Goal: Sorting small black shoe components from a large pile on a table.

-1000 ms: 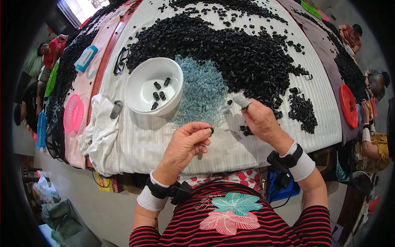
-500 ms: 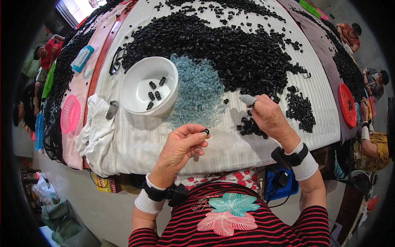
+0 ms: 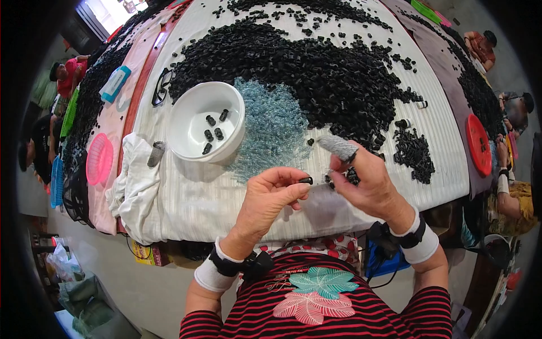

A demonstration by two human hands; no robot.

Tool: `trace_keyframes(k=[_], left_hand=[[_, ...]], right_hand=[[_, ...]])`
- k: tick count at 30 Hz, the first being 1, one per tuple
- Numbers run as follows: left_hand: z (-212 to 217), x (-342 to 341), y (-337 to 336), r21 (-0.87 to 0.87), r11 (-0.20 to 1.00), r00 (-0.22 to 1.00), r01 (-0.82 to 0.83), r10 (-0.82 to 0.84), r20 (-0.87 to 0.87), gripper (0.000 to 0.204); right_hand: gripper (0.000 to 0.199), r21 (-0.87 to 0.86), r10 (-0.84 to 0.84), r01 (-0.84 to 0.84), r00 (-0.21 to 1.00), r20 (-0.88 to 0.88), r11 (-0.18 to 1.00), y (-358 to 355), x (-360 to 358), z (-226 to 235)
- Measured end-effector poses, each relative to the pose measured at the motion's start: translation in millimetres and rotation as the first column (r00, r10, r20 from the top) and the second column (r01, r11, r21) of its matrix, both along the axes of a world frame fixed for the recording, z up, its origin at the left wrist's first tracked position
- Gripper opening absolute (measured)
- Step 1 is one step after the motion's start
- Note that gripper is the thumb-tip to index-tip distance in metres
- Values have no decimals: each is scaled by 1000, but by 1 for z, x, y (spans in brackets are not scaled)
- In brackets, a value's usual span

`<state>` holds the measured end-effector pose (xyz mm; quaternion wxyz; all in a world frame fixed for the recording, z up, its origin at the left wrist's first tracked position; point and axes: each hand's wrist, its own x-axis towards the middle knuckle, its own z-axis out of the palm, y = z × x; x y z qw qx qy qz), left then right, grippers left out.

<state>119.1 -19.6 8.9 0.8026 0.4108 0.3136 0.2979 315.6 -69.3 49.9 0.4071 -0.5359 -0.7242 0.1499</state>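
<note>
My left hand pinches a small black plastic piece between thumb and fingertips, above the near part of the cloth. Close by on its right is my right hand, with a grey knitted sleeve over the index finger. That finger and the thumb are apart, with nothing visible between them; the other fingers are mostly hidden. A few loose black pieces lie behind this hand. Beyond my hands lie a heap of clear bluish small parts and a large heap of black pieces.
Left of the clear parts stands a white bowl holding several black pieces. Eyeglasses and a crumpled white cloth lie farther left. A smaller black heap is at the right. Other people sit at both sides.
My right hand has come away from the small pile of black pieces, down and toward my left hand. My left hand has shifted right, still pinching its piece.
</note>
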Motion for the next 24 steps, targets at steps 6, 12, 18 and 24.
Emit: trace_keyframes(k=[6,12,18,24], left_hand=[[16,7,-13,330,941,993,-78,102,-57,18],[12,7,-14,641,767,963,-34,198,-185,22],[10,10,-15,760,648,953,-52,260,-156,17],[5,8,-13,121,993,1000,-8,9,-7,20]], right_hand=[[16,49,85,-92,987,136,995,-9,-8,6],[14,87,79,-121,921,380,989,-13,-11,14],[14,30,88,-106,928,362,994,-15,-14,14],[17,74,68,-62,995,-76,995,-12,-7,-3]])
